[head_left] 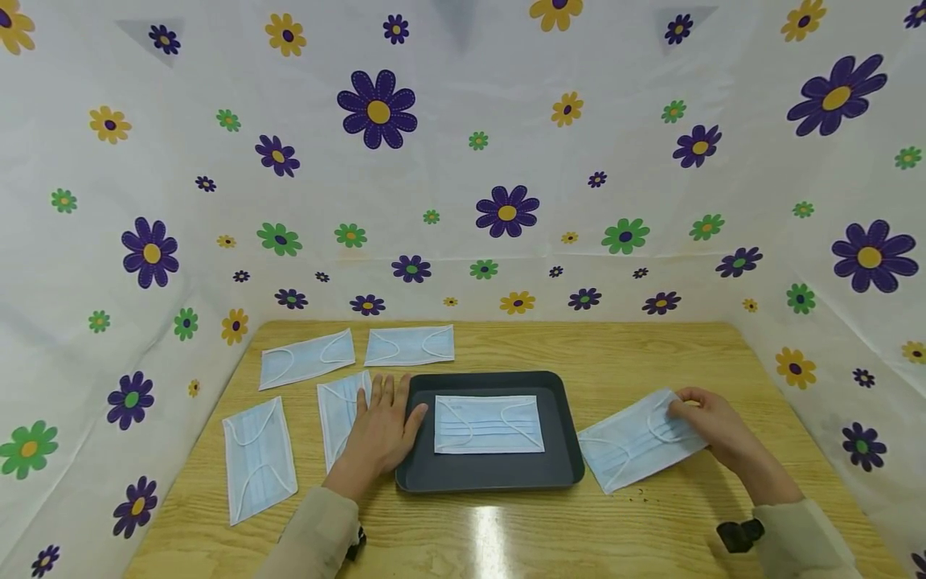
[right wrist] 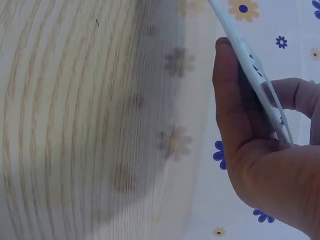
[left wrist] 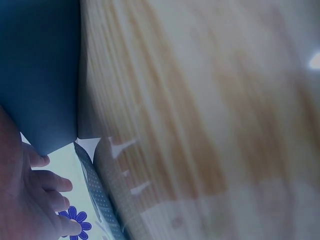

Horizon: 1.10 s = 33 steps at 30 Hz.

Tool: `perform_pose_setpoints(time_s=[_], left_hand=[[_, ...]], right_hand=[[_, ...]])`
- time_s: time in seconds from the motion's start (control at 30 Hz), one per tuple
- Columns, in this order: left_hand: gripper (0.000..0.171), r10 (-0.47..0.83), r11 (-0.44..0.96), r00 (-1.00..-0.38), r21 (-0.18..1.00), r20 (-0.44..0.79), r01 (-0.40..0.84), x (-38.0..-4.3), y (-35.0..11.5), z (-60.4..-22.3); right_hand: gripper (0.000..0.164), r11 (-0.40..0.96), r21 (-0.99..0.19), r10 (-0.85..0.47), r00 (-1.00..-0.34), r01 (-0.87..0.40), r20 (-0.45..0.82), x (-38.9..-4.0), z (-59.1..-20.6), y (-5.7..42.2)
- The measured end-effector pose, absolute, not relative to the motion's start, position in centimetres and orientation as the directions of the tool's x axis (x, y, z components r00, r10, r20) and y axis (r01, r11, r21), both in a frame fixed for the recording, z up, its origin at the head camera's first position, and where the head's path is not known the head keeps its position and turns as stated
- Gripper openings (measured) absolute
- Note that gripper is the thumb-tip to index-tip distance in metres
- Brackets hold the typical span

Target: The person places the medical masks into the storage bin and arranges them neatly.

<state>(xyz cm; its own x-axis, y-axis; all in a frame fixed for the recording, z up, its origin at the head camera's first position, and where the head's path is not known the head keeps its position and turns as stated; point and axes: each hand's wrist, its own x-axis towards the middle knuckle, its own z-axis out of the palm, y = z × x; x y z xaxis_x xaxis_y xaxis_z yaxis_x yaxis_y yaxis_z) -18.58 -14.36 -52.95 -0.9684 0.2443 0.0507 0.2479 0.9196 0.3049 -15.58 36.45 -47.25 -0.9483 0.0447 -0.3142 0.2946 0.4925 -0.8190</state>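
A light-brown wood-grain table (head_left: 637, 354) carries a dark-grey, round-cornered rectangular tray (head_left: 492, 474). Four pale-blue, pleated rectangular face masks (head_left: 259, 462) with white ear loops lie about the tray's left end, two farther back. Small dark specks (head_left: 640, 498) dot the right half.

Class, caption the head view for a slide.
Right hand pinches a face mask beside a dark tray; left hand rests at its edge.

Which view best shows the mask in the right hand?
The head view: it shows the mask broad side on, both ear loops visible, pinched at one end by the right hand. The right wrist view shows it only nearly edge-on; the left wrist view doesn't show it.
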Motion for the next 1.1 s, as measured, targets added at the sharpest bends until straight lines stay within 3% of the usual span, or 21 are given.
perform_pose_setpoints(time_s=[0.27,0.7,1.1], left_hand=[[0.073,0.245,0.920,-0.969,0.305,0.045,0.247,-18.5,-14.3,-52.8],[0.073,0.248,0.919,-0.968,0.305,0.044,0.249,-18.6,-14.3,-52.8],[0.073,0.246,0.922,-0.968,0.299,0.046,0.248,-18.5,-14.4,-52.8]], right_hand=[[0.066,0.482,-0.811,0.008,-0.927,0.332,-0.375,-15.4,-47.1,36.5],[0.069,0.295,-0.914,-0.068,-0.948,0.280,-0.312,-15.5,-45.8,36.6],[0.070,0.128,-0.946,-0.044,-0.951,0.297,-0.305,-15.8,-44.8,35.3]])
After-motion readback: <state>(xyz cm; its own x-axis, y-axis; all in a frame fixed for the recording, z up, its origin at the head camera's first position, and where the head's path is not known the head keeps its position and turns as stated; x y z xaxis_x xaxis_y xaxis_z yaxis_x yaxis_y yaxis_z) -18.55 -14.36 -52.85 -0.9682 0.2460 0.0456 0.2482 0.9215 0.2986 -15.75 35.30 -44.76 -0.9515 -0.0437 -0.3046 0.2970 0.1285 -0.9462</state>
